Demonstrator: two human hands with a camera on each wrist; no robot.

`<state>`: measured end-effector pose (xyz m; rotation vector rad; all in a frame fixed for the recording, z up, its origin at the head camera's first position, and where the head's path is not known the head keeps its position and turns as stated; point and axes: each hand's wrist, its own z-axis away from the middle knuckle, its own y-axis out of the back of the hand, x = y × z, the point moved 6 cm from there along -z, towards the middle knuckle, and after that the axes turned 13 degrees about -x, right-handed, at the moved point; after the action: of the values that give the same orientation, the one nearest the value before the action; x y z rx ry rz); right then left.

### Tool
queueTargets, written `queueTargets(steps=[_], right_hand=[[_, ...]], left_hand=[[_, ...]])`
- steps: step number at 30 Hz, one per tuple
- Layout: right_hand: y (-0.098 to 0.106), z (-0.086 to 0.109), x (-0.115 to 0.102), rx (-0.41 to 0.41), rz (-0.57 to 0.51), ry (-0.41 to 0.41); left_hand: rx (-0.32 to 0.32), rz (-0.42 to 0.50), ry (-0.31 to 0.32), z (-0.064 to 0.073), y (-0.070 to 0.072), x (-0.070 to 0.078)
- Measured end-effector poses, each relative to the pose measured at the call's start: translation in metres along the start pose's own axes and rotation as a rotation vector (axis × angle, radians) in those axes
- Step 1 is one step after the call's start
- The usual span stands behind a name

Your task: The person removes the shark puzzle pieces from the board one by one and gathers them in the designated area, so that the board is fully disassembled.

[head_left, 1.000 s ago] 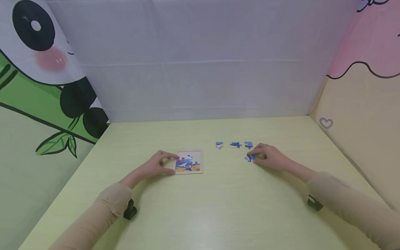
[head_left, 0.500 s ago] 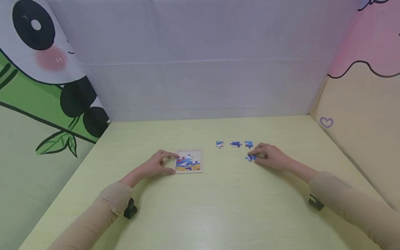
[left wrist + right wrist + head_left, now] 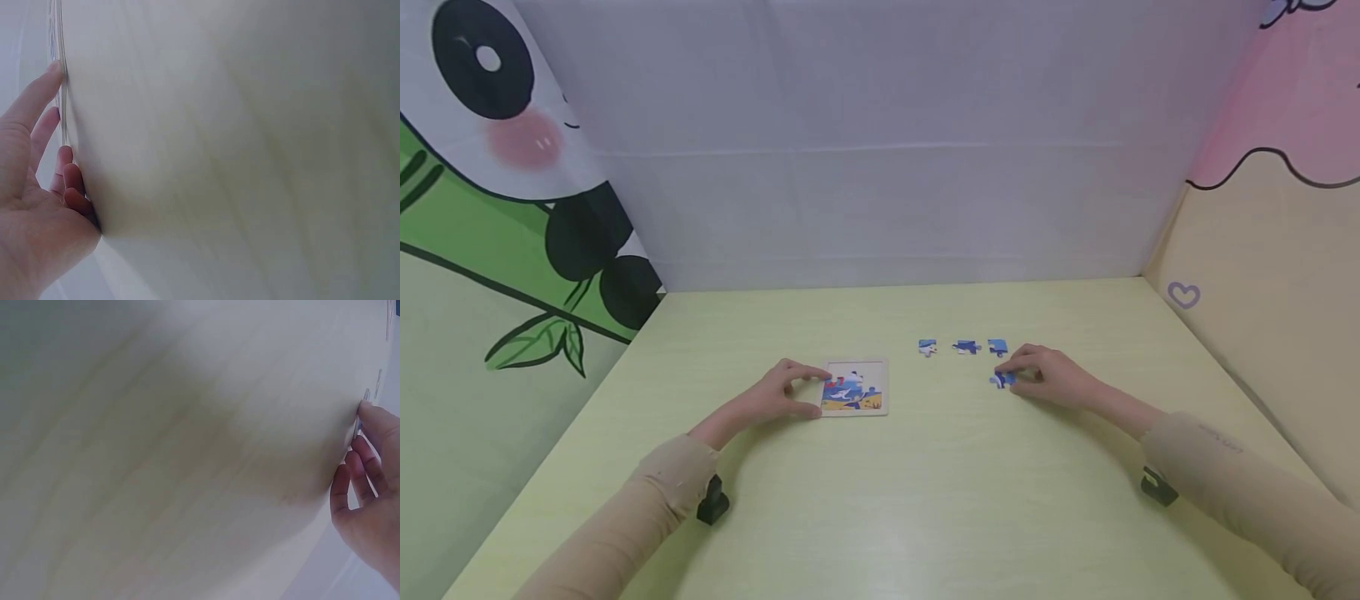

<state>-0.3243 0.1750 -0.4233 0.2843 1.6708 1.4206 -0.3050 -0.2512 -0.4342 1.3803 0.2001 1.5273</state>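
A small square jigsaw puzzle board (image 3: 883, 387) with a pale rim lies left of centre on the table, its lower part filled with a blue and yellow sea picture. My left hand (image 3: 772, 394) holds its left side, thumb at the near corner and index finger higher up the edge. The left wrist view shows this hand (image 3: 31, 162) against the board's thin edge. To the right, my right hand (image 3: 1051, 377) pinches a blue and white jigsaw piece (image 3: 1000, 380) between thumb and fingers, at table level. In the right wrist view the piece is seen edge-on and mostly hidden.
Behind the pinched piece lie three loose jigsaw pieces in a row: a left one (image 3: 927, 347), a middle one (image 3: 966, 347) and a right one (image 3: 997, 346). A pale cloth wall (image 3: 880, 208) closes off the back of the table (image 3: 880, 508), with printed panels at both sides.
Almost nothing differs. The view shifts very slightly; both hands, the board and the pieces keep their places.
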Motion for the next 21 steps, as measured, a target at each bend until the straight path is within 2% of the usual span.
queueTargets(steps=[13, 21], right_hand=[[0.0007, 0.0001, -0.0014, 0.000, 0.004, 0.004], [0.0027, -0.0040, 0.0000, -0.055, -0.034, -0.054]], left_hand=[[-0.003, -0.008, 0.007, -0.0009, 0.0003, -0.0014], [-0.004, 0.001, 0.014, -0.0010, -0.0001, -0.0013]])
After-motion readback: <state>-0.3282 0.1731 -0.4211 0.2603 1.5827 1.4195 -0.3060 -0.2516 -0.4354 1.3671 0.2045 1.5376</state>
